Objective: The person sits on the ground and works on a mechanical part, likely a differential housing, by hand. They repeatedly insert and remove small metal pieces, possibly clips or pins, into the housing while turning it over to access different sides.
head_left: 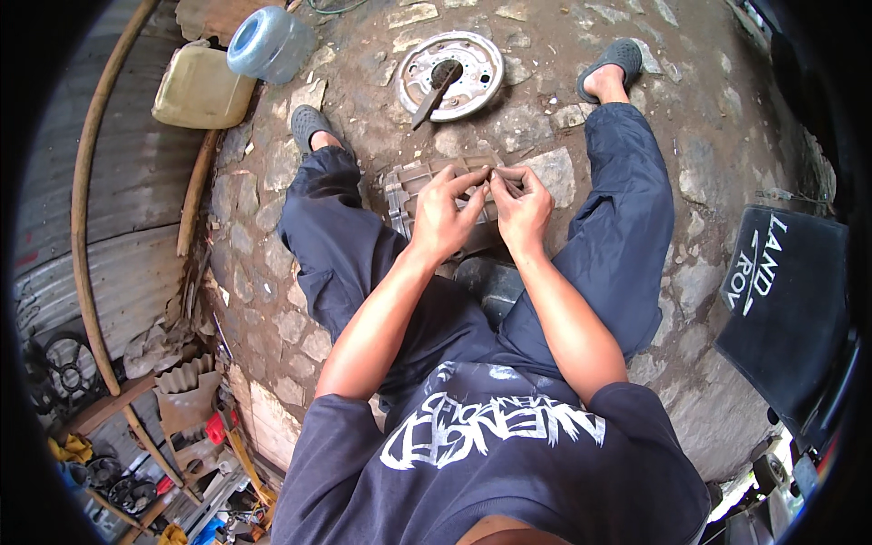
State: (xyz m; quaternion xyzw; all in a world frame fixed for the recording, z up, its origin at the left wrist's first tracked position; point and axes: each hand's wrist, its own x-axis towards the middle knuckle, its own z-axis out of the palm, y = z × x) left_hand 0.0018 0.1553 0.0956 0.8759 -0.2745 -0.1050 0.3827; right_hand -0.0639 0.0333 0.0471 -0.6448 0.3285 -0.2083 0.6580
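My left hand [440, 216] and my right hand [524, 211] meet between my knees, their fingertips pinched together. What they hold between thumbs and forefingers is too small to make out. Under them, on the ground, lies a ribbed, box-like metal casting [402, 197], partly hidden by my left hand. A dark, rounded object [489, 283] shows between my thighs, below my wrists. Beyond the casting rests a round metal disc [481, 68] with holes and a dark centre. One end of a flat dark bar [429, 107] lies over that centre.
A yellowish jerrycan [202, 88] and a blue water jug [263, 45] stand at the far left beside corrugated sheeting [136, 182]. Mixed parts and scrap crowd the lower left. At the right hangs a black panel with white lettering [786, 318]. Uneven stones [699, 173] pave the ground.
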